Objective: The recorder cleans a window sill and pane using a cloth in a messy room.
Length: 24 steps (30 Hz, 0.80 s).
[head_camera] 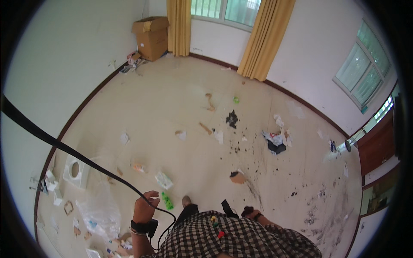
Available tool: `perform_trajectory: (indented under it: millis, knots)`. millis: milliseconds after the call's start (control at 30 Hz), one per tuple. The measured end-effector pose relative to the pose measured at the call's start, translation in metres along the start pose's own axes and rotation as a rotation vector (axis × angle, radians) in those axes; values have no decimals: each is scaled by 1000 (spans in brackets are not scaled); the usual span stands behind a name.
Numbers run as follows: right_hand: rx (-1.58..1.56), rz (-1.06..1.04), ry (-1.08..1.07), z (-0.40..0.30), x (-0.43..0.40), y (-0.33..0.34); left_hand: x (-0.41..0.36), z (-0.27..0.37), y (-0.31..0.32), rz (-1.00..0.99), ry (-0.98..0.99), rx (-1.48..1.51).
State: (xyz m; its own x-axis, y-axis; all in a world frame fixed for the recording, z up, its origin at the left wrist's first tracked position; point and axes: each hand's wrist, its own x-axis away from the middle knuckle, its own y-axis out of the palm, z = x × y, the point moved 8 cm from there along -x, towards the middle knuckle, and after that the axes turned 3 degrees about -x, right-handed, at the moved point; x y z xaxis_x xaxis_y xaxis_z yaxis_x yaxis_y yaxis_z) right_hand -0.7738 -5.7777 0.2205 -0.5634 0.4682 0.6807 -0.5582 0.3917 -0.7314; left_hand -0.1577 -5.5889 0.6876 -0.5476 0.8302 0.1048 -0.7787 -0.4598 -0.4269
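My left hand is raised at lower centre, fingers loosely curled and thumb apart, with nothing seen in its grasp. A black cable crosses in front of it, and a black device is strapped to that wrist. Just beyond the fingers a green bottle lies on the floor, beside a white and green plastic packet. My right hand hangs low beside my checked shirt. Something dark is at its fingers; whether it is held cannot be made out.
Litter is scattered over the tiled floor: clear plastic sheeting, a white moulded foam piece, a torn cardboard piece, crumpled bags and black debris. A large cardboard box stands in the far corner beside yellow curtains.
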Motion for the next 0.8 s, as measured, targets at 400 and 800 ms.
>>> perform_trajectory:
  millis: [400, 800]
  knots:
    - [-987, 69, 598, -14, -76, -266, -223, 34, -7, -148, 9, -145]
    - [-1138, 9, 509, 126, -273, -432, -473, 88, 31, -136, -22, -49]
